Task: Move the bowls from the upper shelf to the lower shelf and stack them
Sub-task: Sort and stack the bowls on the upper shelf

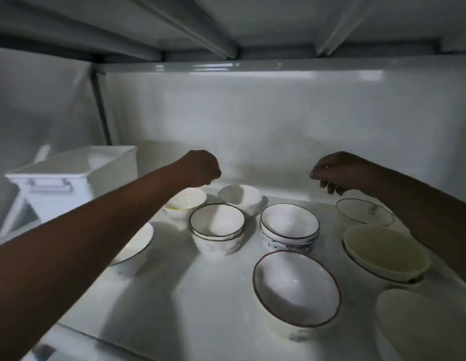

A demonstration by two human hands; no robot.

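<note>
Several white bowls stand on a white shelf (200, 303). At the back are a small plain bowl (186, 200) and a scalloped bowl (239, 196). In the middle stand a dark-rimmed pair (217, 227) and a stack with a blue-patterned bowl (289, 230). A wide red-rimmed bowl (297, 287) sits in front. To the right are a cream bowl (385, 252) nested in another, a shallow dark-rimmed bowl (364, 211) and a plain bowl (419, 327). My left hand (200, 166) hovers curled above the small plain bowl, holding nothing. My right hand (333, 173) hangs loosely curled above the shallow bowl, also holding nothing.
A dark-rimmed bowl (138, 243) is partly hidden under my left forearm. A white lidded bin (70, 178) with a handle stands left of the shelf. The underside of another shelf (226, 27) runs close overhead. A glossy white back wall (252, 113) closes the rear.
</note>
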